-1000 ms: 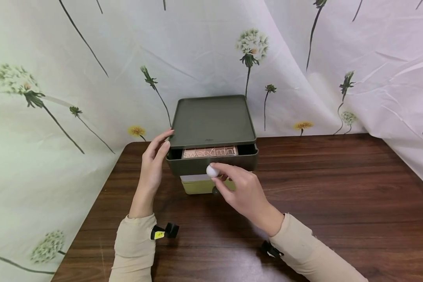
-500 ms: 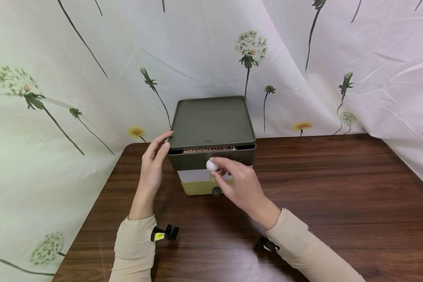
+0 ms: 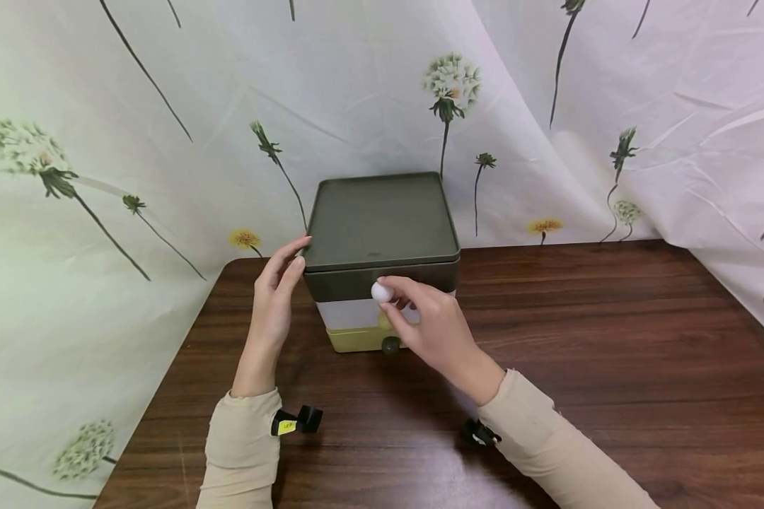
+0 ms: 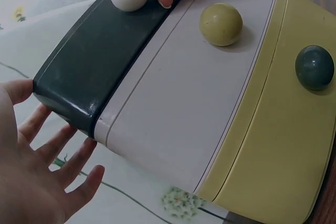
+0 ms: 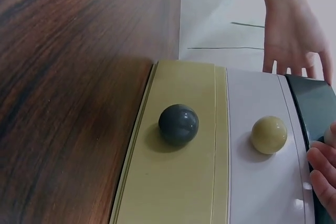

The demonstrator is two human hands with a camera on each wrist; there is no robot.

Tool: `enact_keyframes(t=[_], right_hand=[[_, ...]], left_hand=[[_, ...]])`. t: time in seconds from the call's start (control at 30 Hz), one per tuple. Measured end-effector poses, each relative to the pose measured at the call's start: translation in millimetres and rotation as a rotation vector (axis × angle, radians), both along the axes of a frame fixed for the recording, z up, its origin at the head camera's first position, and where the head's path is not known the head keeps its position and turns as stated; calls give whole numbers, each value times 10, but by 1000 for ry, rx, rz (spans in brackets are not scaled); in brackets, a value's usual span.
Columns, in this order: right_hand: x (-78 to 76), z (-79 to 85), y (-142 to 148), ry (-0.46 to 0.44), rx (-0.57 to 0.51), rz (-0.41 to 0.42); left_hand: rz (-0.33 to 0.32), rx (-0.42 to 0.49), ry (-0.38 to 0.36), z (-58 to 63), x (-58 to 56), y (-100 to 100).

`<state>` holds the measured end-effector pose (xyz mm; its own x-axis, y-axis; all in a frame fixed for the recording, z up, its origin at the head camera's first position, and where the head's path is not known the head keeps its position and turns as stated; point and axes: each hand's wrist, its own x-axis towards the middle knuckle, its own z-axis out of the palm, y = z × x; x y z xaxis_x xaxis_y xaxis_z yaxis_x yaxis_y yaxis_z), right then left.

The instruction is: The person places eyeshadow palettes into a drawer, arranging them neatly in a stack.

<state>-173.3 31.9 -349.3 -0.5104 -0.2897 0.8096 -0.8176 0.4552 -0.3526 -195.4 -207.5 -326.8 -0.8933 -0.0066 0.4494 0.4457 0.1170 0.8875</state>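
A small three-drawer storage box (image 3: 382, 219) with a dark green top stands near the wall side of the table. Its top drawer front (image 4: 89, 61) is dark green and sits flush under the lid. My right hand (image 3: 439, 329) pinches that drawer's round white knob (image 3: 380, 292) between thumb and fingers. Against the box's left side rests my left hand (image 3: 272, 297), fingers extended, thumb by the front corner. Below are a white drawer (image 4: 163, 87) with a yellow knob (image 5: 269, 135) and a yellow drawer (image 5: 173, 182) with a dark green knob (image 5: 178, 125).
The box stands on a dark brown wooden table (image 3: 579, 353). Right behind it hangs a white cloth (image 3: 369, 92) printed with dandelions. Black wrist devices (image 3: 308, 418) are strapped at both sleeves.
The top drawer has slid back into the box, and the pink-lettered item inside has gone from sight. My right hand moved away from me with the knob; my left hand stayed on the side.
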Motion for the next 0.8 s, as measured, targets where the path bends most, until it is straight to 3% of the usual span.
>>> enact_keyframes(t=[0.5, 0.67, 0.8], right_hand=[[-13, 11, 17, -33, 20, 9], [31, 8, 82, -59, 57, 34], [110, 24, 207, -53, 88, 8]], left_hand=[[14, 14, 8, 0, 4, 17], [30, 5, 40, -18, -8, 24], [63, 7, 76, -54, -10, 30]])
